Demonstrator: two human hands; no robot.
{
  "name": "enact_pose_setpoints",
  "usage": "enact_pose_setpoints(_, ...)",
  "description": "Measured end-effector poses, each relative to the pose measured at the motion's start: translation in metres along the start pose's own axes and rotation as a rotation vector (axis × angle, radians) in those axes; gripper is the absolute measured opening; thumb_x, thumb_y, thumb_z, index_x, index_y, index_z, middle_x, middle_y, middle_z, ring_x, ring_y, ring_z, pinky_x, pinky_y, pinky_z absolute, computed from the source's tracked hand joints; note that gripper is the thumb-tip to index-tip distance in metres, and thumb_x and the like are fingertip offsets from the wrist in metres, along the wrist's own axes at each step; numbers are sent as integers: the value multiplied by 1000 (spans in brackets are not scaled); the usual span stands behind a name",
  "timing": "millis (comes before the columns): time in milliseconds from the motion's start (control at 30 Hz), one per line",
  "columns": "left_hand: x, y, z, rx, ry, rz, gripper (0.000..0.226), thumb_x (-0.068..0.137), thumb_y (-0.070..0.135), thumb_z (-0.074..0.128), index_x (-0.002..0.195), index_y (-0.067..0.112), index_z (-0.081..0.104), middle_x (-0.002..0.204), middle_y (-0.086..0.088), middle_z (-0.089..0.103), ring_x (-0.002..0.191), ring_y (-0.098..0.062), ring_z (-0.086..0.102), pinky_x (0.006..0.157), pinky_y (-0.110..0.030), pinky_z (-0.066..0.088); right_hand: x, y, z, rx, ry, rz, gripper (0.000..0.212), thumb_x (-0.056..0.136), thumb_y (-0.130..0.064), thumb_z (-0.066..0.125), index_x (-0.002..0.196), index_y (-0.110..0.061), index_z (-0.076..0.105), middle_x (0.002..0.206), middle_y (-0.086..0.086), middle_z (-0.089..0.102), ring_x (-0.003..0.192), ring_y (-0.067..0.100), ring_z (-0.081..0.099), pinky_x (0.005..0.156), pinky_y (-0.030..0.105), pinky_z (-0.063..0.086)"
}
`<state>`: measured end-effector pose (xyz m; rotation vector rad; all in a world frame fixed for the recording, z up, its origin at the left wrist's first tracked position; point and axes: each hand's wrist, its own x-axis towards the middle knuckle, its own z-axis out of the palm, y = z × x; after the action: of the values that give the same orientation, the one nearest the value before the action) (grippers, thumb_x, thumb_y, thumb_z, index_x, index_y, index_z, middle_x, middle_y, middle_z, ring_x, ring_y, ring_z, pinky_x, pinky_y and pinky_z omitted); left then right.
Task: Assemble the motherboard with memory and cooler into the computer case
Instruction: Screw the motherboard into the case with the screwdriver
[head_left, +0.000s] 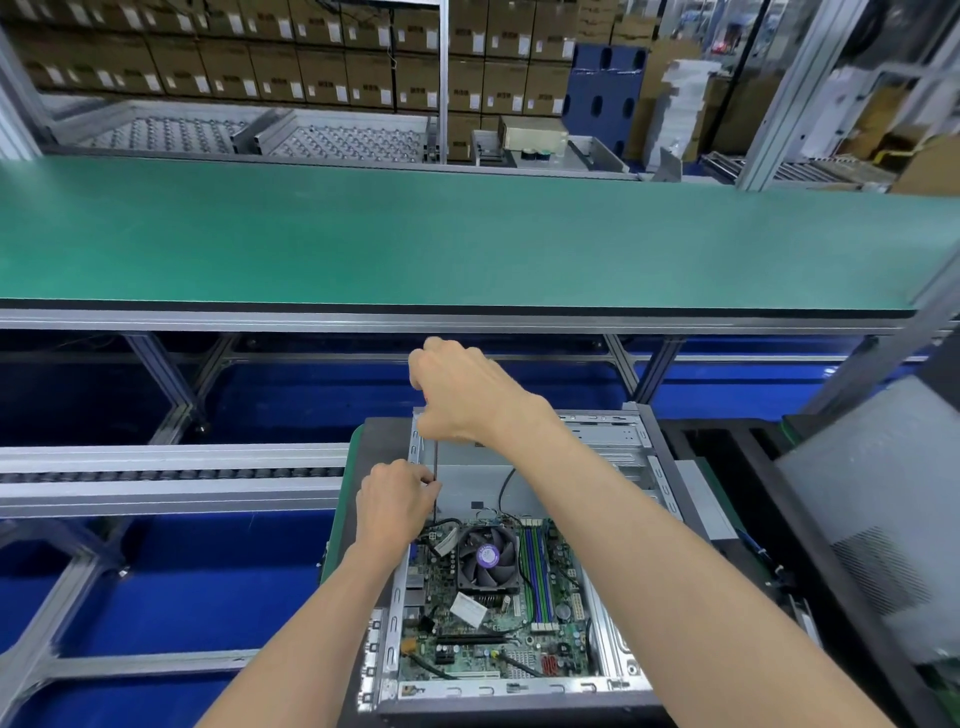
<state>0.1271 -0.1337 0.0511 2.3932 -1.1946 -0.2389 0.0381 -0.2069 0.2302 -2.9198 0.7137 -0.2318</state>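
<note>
Right grip (457, 395) curled tight around the top of a screwdriver (435, 486), handle mostly hidden inside the fist, thin dark shaft dropping straight down from it. Left grip (397, 501) just below, fingertips pinching that shaft partway down, steadying it.

Directly under both grips: open computer case (631, 452) of bare grey metal, lying flat. Motherboard (483, 639) seated inside the case, below and nearer than the left grip, screwdriver tip reaching down at the board's far left corner; exact contact point too small to tell. Cooler (488, 558) with its dark fan and purple hub sticker mounted on the board, just right of and below the left grip. Memory (537, 574) slots, green and purple, standing just right of the cooler. Black cables crossing the board.

Beyond the right grip: long green table (467, 244). Far past that, stacked cardboard boxes (311, 57).
</note>
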Motion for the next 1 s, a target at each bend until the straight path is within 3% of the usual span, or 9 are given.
enact_pose_setpoints(167,-1,1,-1,-19,2,11,16,86,32,65,90,29,80,79,-1,74,77,-26,64,65,-34,52,-1,0,10,-172,146,92,25,92,-21,57,77,-13,39,68,-2,28,66,26,42,56,32,27)
enact_pose_setpoints(233,-1,1,-1,-4,3,15,16,86,33,65,90,29,80,78,-1,74,77,-26,64,65,-35,53,-1,0,9,-146,117,78,32,89,-25,59,70,-14,35,70,-1,30,64,26,41,54,31,25)
enact_pose_setpoints(333,-1,1,-1,2,11,7,16,86,31,64,88,29,80,75,-1,72,73,-26,61,62,-34,51,0,0,3,9,15,-1,15,77,-16,62,81,-11,48,85,5,42,63,22,41,51,30,27)
enact_pose_setpoints(467,-1,2,-1,-12,3,11,16,85,32,65,90,30,80,74,-1,72,74,-25,63,62,-33,51,-1,-2,8,-108,111,62,29,88,-15,59,73,-15,35,70,-1,33,64,22,41,54,31,28)
enact_pose_setpoints(567,-2,2,-2,-2,-6,11,16,85,33,64,88,31,80,75,-1,72,76,-27,62,64,-35,53,0,-2,8,-153,110,62,36,89,-21,60,69,-16,31,70,-2,30,64,24,42,55,31,27)
enact_pose_setpoints(700,-1,1,-1,-8,3,5,15,84,31,65,84,28,79,70,-1,70,73,-26,60,63,-35,53,0,-2,0,12,-18,-18,14,77,-13,63,85,-9,52,87,5,44,70,25,45,56,32,34)
enact_pose_setpoints(867,-1,1,-1,-9,-15,15,15,84,31,64,82,30,79,73,-1,72,77,-29,63,65,-37,55,-1,1,4,-161,106,99,19,94,-20,56,83,-13,41,78,1,41,72,27,43,61,36,32)
enact_pose_setpoints(1000,-1,2,-2,10,-9,14,15,85,33,64,84,30,79,74,-1,72,75,-27,61,64,-36,54,-2,1,-1,-33,0,22,17,80,-18,62,89,-10,50,86,3,41,68,24,43,56,34,33)
